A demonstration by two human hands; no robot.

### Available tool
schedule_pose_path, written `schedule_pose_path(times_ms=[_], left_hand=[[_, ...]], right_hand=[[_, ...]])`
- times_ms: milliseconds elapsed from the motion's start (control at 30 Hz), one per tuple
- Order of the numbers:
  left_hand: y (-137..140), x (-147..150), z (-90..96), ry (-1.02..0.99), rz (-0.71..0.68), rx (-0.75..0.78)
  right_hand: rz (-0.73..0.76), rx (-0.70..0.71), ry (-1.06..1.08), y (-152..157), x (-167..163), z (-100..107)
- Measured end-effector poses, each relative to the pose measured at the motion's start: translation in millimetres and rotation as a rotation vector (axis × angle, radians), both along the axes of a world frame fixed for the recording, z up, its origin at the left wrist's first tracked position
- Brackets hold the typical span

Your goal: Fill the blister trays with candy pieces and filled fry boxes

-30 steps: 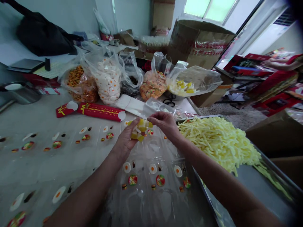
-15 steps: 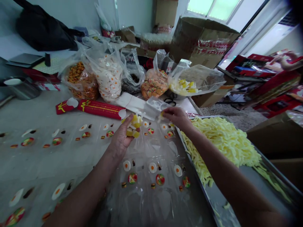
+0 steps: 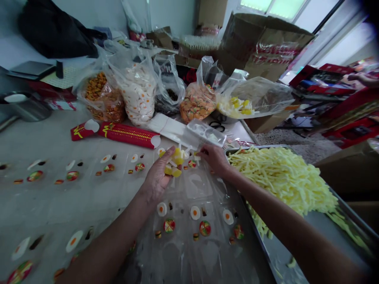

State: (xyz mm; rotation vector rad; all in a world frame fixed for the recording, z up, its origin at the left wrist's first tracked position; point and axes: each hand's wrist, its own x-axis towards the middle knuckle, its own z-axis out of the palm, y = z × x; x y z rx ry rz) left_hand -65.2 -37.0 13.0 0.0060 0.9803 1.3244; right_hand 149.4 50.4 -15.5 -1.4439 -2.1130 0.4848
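Note:
My left hand (image 3: 156, 177) is closed around several small yellow candies with white sticks (image 3: 177, 159). Just right of it, my right hand (image 3: 215, 158) pinches one yellow-and-white candy (image 3: 196, 155) above the back row of clear plastic trays (image 3: 197, 185). Its fingers partly hide the tray beneath. In the trays lie egg-shaped candies (image 3: 195, 212), round pizza-like candies (image 3: 205, 228), small burger-shaped candies (image 3: 196, 236) and dark bottle-shaped candies (image 3: 204, 212). An open bag (image 3: 266, 94) at the back holds more of the yellow-and-white candies.
A metal tray (image 3: 266, 252) heaped with pale yellow fry-shaped strips (image 3: 284, 181) stands at the right. Behind the trays are red printed sleeves (image 3: 128, 134), a clear plastic lid-like piece (image 3: 207, 132), scissors (image 3: 217, 126) and filled bags (image 3: 139, 94). Cardboard boxes (image 3: 266, 43) stand farther back.
My right hand has come down and nearer to me, toward my left hand, uncovering the clear plastic piece behind it. My left hand has shifted slightly right. The view has also shifted a little.

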Motion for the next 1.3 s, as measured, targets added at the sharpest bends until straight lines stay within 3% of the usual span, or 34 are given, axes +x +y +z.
schedule_pose_path(times_ms=[67, 233, 333, 467, 633, 733, 833, 933, 1033, 1133, 1300], left_hand=[[-1, 1, 1.3, 0.026, 0.019, 0.003], [-7, 1, 7.2, -0.041, -0.008, 0.039], [-14, -15, 9.8, -0.036, 0.054, 0.018], [-30, -55, 11.4, 0.033, 0.166, -0.02], [-47, -83, 10.9, 0.018, 0.154, -0.037], [-48, -85, 7.6, -0.014, 0.15, -0.049], [-44, -87, 3.7, -0.029, 0.125, -0.047], [-40, -88, 1.1, -0.03, 0.103, -0.024], [-40, -86, 0.0, -0.025, 0.044, -0.004], [-46, -80, 1.3, 0.026, -0.019, 0.033], [-65, -76, 9.1, 0.104, -0.102, 0.07]], right_hand=[[0.031, -0.056, 0.155, -12, -9, 13], [0.166, -0.373, 0.636, -41, -51, 48], [0.079, -0.363, 0.768, -45, -65, 60], [-0.015, -0.134, 0.58, -42, -64, 51], [0.239, 0.095, 0.112, -43, -68, 5], [0.339, 0.154, -0.069, -40, -78, -11], [0.397, 0.157, -0.194, -36, -86, -9], [0.361, 0.155, -0.094, -39, -92, 5], [0.245, -0.023, 0.234, -51, -101, 23], [0.272, -0.309, 0.511, -64, -117, 37], [0.308, -0.657, 0.642, -72, -134, 47]])
